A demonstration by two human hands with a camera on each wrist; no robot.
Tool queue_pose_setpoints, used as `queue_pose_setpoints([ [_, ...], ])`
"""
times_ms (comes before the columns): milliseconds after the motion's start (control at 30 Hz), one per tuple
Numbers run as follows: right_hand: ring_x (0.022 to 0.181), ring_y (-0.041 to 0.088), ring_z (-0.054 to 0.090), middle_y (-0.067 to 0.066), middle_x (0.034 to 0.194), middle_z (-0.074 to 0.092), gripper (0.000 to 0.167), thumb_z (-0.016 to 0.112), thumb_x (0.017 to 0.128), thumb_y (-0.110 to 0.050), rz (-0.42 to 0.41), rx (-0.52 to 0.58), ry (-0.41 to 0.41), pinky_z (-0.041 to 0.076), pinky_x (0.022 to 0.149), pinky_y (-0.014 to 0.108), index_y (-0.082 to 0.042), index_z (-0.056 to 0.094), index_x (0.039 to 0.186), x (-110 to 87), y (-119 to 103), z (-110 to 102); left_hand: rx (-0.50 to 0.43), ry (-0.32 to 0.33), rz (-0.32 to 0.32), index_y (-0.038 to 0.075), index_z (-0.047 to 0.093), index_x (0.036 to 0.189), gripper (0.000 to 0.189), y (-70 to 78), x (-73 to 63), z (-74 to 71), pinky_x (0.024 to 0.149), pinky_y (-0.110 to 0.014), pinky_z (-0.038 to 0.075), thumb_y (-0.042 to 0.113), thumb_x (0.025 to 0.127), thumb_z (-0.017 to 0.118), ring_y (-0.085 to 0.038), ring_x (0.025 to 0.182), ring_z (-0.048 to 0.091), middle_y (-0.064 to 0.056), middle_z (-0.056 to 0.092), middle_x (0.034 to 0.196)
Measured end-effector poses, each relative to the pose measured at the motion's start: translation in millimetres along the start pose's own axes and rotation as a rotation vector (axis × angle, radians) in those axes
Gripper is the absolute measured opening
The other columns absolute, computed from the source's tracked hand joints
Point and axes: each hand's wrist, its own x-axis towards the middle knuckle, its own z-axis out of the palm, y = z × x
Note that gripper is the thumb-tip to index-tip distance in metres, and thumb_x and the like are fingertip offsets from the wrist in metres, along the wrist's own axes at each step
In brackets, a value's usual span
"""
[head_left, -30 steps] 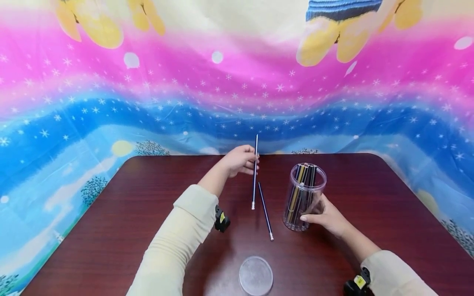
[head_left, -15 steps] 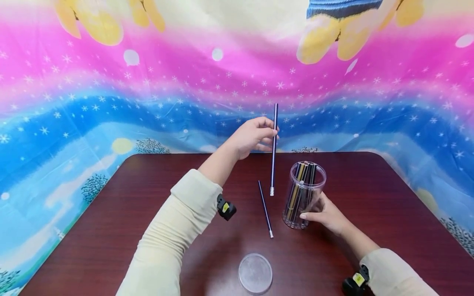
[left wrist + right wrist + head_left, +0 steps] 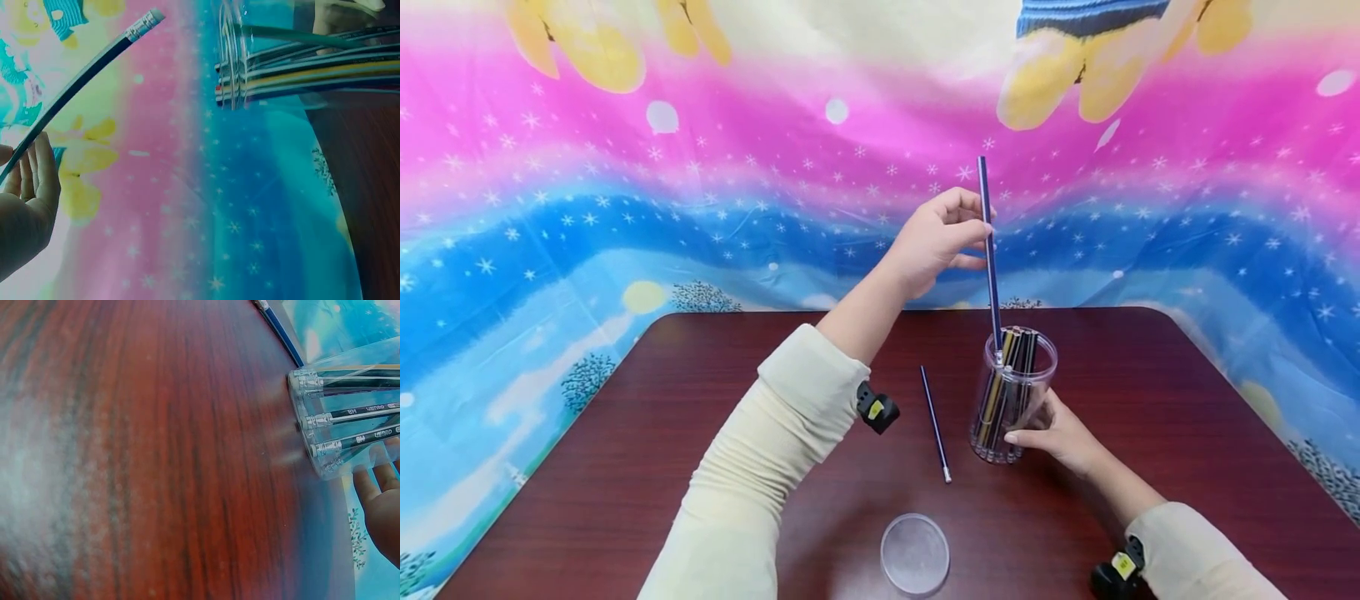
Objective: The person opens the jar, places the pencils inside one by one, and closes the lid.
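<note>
My left hand point(image 3: 936, 242) pinches a dark blue striped pencil point(image 3: 991, 275) between thumb and fingers. The pencil stands nearly upright, and its eraser end overlaps the mouth of a clear plastic jar point(image 3: 1052, 367) in the head view. In the left wrist view, a gap shows between that eraser point(image 3: 156, 14) and the jar's rim point(image 3: 228, 56). Several pencils point(image 3: 1018, 375), black and yellow among them, stand in the jar with erasers down. My right hand point(image 3: 1067, 437) grips the jar low on its right side, thumb in front; its other fingers point(image 3: 369, 484) show against the wall in the right wrist view.
A second blue pencil point(image 3: 935, 425) lies on the dark red table point(image 3: 700, 433), left of the jar. Nearer the front edge is a round clear lid point(image 3: 915, 554). Behind the table hangs a patterned cloth point(image 3: 737, 167).
My left hand has risen and moved right, carrying the pencil from beside the loose one to over the jar's mouth. The right hand and jar have stayed in place.
</note>
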Motion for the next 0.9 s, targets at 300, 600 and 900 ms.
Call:
queue_pose_setpoints([
  [300, 0.101, 0.005, 0.048, 0.019, 0.122, 0.04, 0.075, 0.064, 0.073, 0.001, -0.021, 0.02, -0.01, 0.041, 0.079, 0.021, -0.002, 0.018, 0.132, 0.1, 5, -1, 0.103, -0.039, -0.017, -0.003, 0.048, 0.099, 0.017, -8.3, 7.8, 14.5, 0.067, -0.031, 0.05, -0.004, 0.083, 0.052, -0.024, 0.083, 0.055, -0.012, 0.05, 0.085],
  [600, 0.101, 0.005, 0.048, 0.026, 0.123, 0.036, 0.076, 0.064, 0.073, 0.0, -0.02, 0.015, -0.007, 0.041, 0.079, 0.021, -0.001, 0.017, 0.132, -0.5, 7, -3, 0.312, -0.075, -0.03, 0.001, 0.049, 0.099, 0.017, -31.8, 14.5, 21.9, 0.066, -0.024, 0.049, 0.003, 0.083, 0.053, -0.015, 0.081, 0.054, -0.009, 0.05, 0.085],
  [900, 0.103, 0.005, 0.047, 0.025, 0.128, 0.032, 0.08, 0.065, 0.073, -0.003, 0.006, 0.038, -0.022, 0.041, 0.08, 0.021, -0.003, 0.014, 0.134, -0.2, 5, -2, 0.407, -0.139, -0.009, 0.002, 0.05, 0.098, 0.015, -50.9, 15.7, 26.0, 0.064, -0.021, 0.048, 0.004, 0.083, 0.053, -0.013, 0.078, 0.054, -0.006, 0.052, 0.084],
])
